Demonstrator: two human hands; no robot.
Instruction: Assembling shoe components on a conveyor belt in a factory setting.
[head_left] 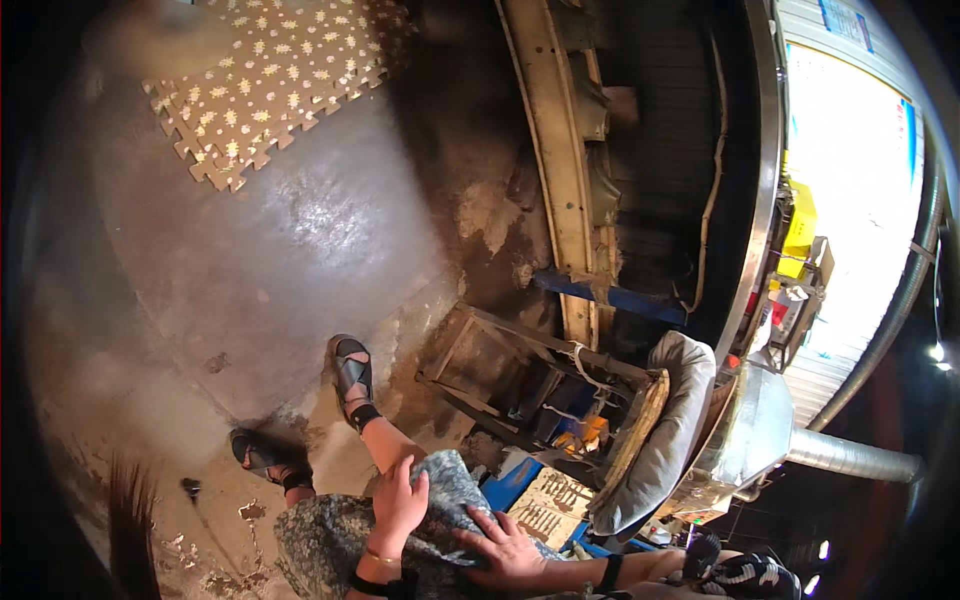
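Note:
My left hand [400, 500] rests on my raised knee, its fingers curled over a fold of grey-blue patterned fabric [450, 480] that covers my lap. A thin gold bracelet and a black band sit at that wrist. My right hand [505, 550] lies flat on the same fabric just to the right, fingers spread and holding nothing. Its forearm comes in from the lower right with a black band on it. Below the fabric my two feet in black sandals [352, 378] stand on the stained concrete floor [290, 260].
A flower-patterned foam puzzle mat [270, 80] lies at the top left. A low wooden frame [500, 370] and a chair with a grey cushion [665, 430] stand to the right of my knee. A long pale wooden beam [560, 170] and a metal duct [850, 455] lie beyond.

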